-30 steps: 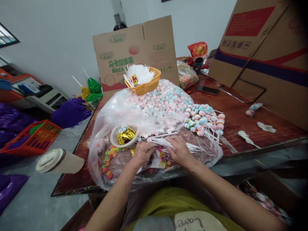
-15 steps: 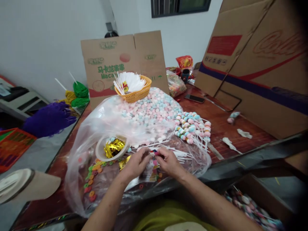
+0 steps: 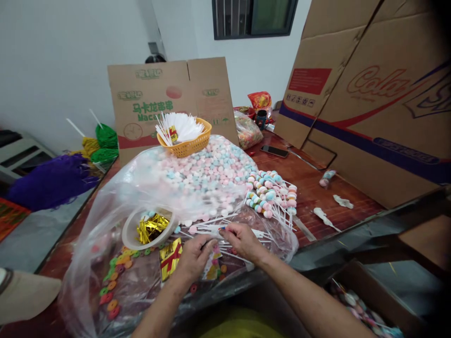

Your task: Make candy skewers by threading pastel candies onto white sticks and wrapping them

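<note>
My left hand (image 3: 195, 256) is closed, thumb against curled fingers, over the near edge of the plastic sheet; what it grips is hidden. Just beside its fingertips is a small printed packet (image 3: 212, 266), and I cannot tell whether the hand touches it. My right hand (image 3: 243, 241) is pinched shut above the white sticks (image 3: 262, 234), with a tiny blue and red bit (image 3: 221, 230) showing at its fingertips. To the left of my left hand lies a gold and red wrapper (image 3: 171, 258). Behind both hands, pink, blue and white candies (image 3: 214, 164) are heaped on clear plastic.
A white bowl (image 3: 127, 234) holds gold foil strips. Skewered candies (image 3: 271, 192) are piled on the right. Ring-shaped gummies (image 3: 112, 285) line the left. A yellow basket (image 3: 190, 149) bears white sticks. Cardboard (image 3: 352, 117) stands at right; a phone (image 3: 274, 150) lies near it.
My hands have drawn apart from each other. The gold and red wrapper shows more fully beside my left hand. The whole view has shifted, with the table things sitting further left.
</note>
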A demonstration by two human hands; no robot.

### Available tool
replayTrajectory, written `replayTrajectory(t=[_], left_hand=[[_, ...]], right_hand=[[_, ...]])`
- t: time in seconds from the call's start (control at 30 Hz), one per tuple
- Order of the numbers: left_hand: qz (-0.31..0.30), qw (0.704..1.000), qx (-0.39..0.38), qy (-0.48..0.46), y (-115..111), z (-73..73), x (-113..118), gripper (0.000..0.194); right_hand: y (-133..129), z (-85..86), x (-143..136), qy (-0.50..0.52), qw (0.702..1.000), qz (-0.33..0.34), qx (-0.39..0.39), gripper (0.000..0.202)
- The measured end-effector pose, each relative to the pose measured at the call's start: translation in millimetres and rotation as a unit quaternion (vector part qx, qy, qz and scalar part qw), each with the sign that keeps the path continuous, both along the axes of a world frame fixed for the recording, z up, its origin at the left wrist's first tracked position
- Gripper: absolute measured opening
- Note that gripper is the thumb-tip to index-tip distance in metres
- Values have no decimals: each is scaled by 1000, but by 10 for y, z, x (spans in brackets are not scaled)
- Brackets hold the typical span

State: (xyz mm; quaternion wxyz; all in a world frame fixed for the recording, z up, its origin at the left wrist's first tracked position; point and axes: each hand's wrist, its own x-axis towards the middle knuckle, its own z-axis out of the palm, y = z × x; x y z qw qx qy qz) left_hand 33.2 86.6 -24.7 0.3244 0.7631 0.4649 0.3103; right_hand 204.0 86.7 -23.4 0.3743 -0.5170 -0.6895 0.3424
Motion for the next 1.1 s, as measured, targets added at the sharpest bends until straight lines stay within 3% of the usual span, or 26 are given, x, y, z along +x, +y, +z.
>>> replayTrajectory(t=[0.13, 0.27, 0.33, 0.47, 0.57, 0.7, 0.77, 0.83, 0.9, 1.0, 1.1], left_hand=[[44, 999, 6, -21, -32, -10, -44, 18], [75, 994, 76, -3, -39, 32, -257, 20], [76, 990, 114, -12, -49, 37, -373, 20], [70, 983, 164, -30, -106, 61, -536, 24], [66, 979, 194, -23, -166, 103, -635, 24], [59, 977, 205, -9, -212, 129, -765, 25], [51, 980, 192, 5, -209, 129, -800, 25], [34, 982, 186, 12, -193, 137, -796, 26], [12, 982, 189, 12, -172, 163, -758, 26], [-22, 980, 195, 16, -152, 239, -678, 26], [-53, 977, 201, 40, -151, 332, -615, 25]], right_hand=[[187, -4, -4, -68, 998, -6, -13, 46], [523, 84, 262, -163, 974, -148, -46, 47], [749, 108, 435, -215, 951, -208, -72, 37], [1108, 92, 590, -295, 916, -230, -143, 28], [1162, 137, 625, -329, 900, -234, -164, 28], [854, 324, 843, -341, 897, -242, -145, 21], [547, 415, 975, -313, 920, -221, -89, 25], [201, 484, 1052, -222, 962, -159, 21, 29], [-106, 539, 1061, -139, 979, -87, 117, 27], [-371, 618, 1029, -140, 974, -15, 180, 19], [-435, 675, 1054, -185, 964, 40, 188, 20]])
